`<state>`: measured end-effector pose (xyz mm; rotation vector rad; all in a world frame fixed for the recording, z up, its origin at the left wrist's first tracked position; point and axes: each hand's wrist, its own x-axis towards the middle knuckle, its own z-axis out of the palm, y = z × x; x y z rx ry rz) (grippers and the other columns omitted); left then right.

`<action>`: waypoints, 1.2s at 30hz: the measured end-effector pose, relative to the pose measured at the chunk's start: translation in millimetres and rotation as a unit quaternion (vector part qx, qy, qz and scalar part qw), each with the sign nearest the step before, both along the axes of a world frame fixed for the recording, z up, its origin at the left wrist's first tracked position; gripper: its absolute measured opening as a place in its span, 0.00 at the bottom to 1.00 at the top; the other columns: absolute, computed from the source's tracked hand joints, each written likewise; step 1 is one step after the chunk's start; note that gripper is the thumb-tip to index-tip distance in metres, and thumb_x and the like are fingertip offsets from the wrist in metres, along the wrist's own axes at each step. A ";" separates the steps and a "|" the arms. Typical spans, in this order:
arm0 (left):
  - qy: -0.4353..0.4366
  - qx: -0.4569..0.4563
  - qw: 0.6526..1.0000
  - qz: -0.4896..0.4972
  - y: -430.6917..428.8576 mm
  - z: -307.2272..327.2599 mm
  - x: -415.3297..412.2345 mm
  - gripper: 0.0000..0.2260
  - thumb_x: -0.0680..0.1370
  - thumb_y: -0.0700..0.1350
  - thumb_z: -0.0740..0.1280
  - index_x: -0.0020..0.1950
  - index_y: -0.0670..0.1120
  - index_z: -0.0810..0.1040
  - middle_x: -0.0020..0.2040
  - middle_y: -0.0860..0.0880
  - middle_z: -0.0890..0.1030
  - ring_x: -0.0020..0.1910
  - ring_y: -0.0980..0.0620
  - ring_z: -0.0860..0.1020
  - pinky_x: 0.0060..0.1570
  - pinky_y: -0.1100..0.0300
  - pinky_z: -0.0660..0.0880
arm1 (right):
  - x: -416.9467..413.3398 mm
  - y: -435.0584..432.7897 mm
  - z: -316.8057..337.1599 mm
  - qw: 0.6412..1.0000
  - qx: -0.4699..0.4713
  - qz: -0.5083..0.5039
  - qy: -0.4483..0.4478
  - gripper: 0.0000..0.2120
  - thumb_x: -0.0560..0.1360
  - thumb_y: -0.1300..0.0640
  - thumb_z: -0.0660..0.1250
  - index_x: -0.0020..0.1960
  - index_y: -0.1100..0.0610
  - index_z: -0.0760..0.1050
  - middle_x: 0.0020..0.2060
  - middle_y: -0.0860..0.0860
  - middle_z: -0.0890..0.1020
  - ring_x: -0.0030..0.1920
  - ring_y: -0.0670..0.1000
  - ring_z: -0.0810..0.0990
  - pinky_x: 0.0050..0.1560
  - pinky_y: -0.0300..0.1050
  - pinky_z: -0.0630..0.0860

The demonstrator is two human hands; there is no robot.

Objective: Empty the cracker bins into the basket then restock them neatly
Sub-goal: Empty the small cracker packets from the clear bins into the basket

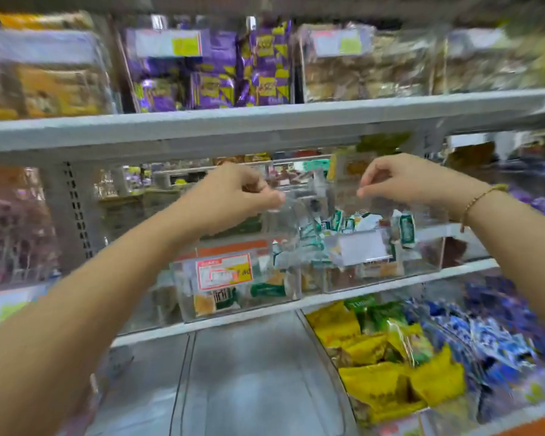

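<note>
Cracker bin (359, 243) pinched at its rim by left hand (239, 190) and right hand (403, 180); slick acrylic may slip, spilling packets (406, 228).

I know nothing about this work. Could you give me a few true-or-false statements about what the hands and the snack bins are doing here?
1. Both the left hand and the right hand grip the top rim of a clear bin. True.
2. That bin is empty. False: green-and-white packets lie in it.
3. The bracelet is on the left wrist. False: it is on the right wrist.
4. Purple packets stand on the shelf above the hands. True.
5. The yellow packets lie above the bin. False: they lie below it, to the right.
</note>
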<state>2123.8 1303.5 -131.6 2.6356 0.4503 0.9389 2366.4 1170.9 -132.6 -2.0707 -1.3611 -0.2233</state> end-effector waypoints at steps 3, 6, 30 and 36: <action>0.040 0.016 0.999 -0.012 17.6 12.0 49.5 0.13 0.75 0.52 0.70 0.40 0.42 0.78 0.33 0.51 0.78 0.30 0.57 0.72 0.35 0.62 0.70 | 39.3 12.1 7.5 0.989 -0.136 -0.055 -0.013 0.18 0.74 0.46 0.71 0.59 0.52 0.73 0.53 0.48 0.78 0.46 0.48 0.76 0.51 0.45 0.72; 0.060 0.043 0.997 -0.005 34.5 10.1 99.8 0.06 0.75 0.46 0.70 0.46 0.43 0.80 0.42 0.50 0.82 0.40 0.55 0.78 0.42 0.61 0.75 | 68.2 24.3 2.8 0.963 -0.241 -0.116 -0.040 0.27 0.75 0.46 0.69 0.70 0.53 0.67 0.65 0.51 0.73 0.60 0.52 0.74 0.62 0.48 0.70; 0.000 -0.092 0.996 0.001 60.4 -26.7 136.6 0.10 0.75 0.47 0.70 0.44 0.39 0.81 0.39 0.56 0.83 0.41 0.56 0.81 0.40 0.67 0.75 | 80.6 88.7 -16.1 0.846 -0.501 -0.072 -0.170 0.27 0.81 0.57 0.61 0.78 0.52 0.57 0.74 0.53 0.64 0.56 0.49 0.76 0.44 0.33 0.72; -0.037 -0.120 0.992 -0.007 57.0 -33.4 135.3 0.10 0.76 0.45 0.69 0.43 0.38 0.80 0.40 0.55 0.83 0.24 0.66 0.73 0.27 0.71 0.70 | 85.6 101.6 -19.9 0.834 -0.537 -0.052 -0.117 0.31 0.80 0.47 0.62 0.78 0.51 0.54 0.47 0.43 0.82 0.35 0.42 0.75 0.39 0.38 0.67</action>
